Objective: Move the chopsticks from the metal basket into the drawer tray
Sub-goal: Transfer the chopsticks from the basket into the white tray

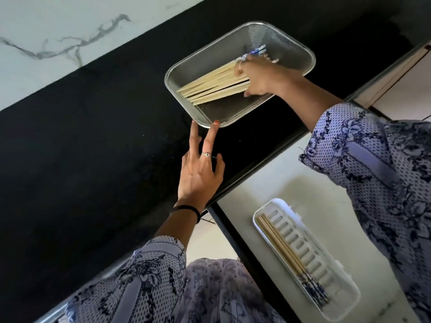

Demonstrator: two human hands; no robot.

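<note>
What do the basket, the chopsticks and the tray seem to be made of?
Basket: metal, probably steel; grey sheen, perforated walls.
Chopsticks: pale bamboo or wood, matte; blue-patterned ends.
Tray: likely white plastic; smooth moulded ribs.

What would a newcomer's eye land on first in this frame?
Probably the metal basket on the black counter, where the right hand is closed around a pale bundle of chopsticks. The left hand steadies the basket's near corner with spread fingers. Lower right, a white drawer tray already holds a few chopsticks along one side.
</note>
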